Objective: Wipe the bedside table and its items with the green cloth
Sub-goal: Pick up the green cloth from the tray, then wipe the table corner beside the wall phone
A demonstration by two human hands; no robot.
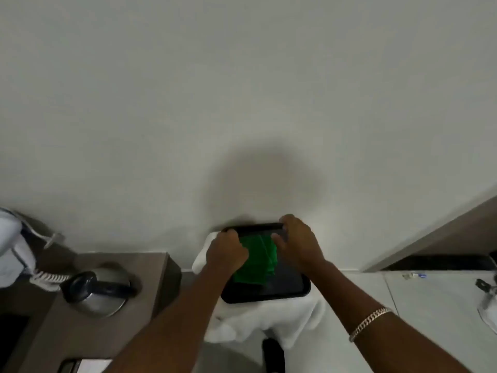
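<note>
both your hands are closed on the black tray: left hand (227,250) curled over its left rim and seemingly pinning the green cloth (258,261) against the tray floor, right hand (297,242) gripping the far right corner, thumb inside; going left to right: phone (12,247) with coiled cord, steel kettle (98,290) on the brown table (150,281), then the tray (290,288) on a white towel (269,316) just beside the table; you look to be on the tray-wiping step, table top not yet visibly tackled; next, steady the tray with your right hand and drag the cloth across its floor and rims.
</note>
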